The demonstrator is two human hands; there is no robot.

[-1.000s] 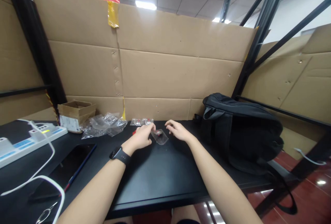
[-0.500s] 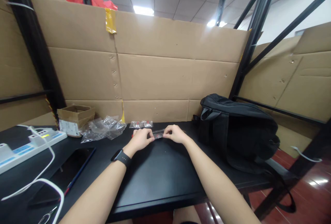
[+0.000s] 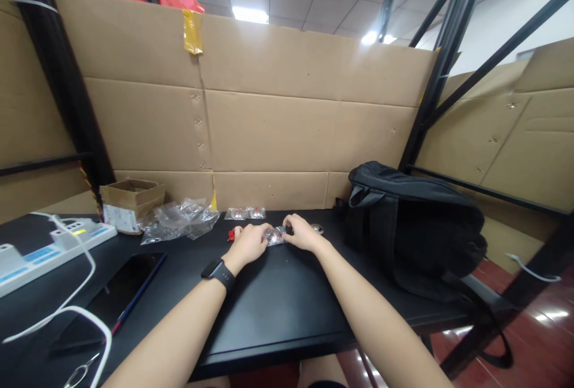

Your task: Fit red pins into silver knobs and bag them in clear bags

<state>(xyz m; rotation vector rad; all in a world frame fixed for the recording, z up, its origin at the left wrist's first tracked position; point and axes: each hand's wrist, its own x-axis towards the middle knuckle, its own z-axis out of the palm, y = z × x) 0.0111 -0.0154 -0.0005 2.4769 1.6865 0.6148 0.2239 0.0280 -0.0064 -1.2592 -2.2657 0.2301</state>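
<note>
A small clear plastic packet with something shiny inside lies at the middle of the black table, between my hands. My left hand, with a dark watch on its wrist, has its fingers curled at the packet's left end. Fingers and thumb of my right hand pinch the right end. A small red item shows just left of my left hand. Partly behind my right hand lies a small round shiny object. Two more clear packets with red marks lie farther back.
Crumpled clear plastic and an open cardboard box stand at the back left. Nearer are a dark tablet, a power strip and white cable. A black backpack takes up the right. Cardboard walls enclose the back.
The packet has come down flatter between my hands and its shiny content shows more. My left hand has turned palm down, shifting slightly right. The red item and round object are more exposed.
</note>
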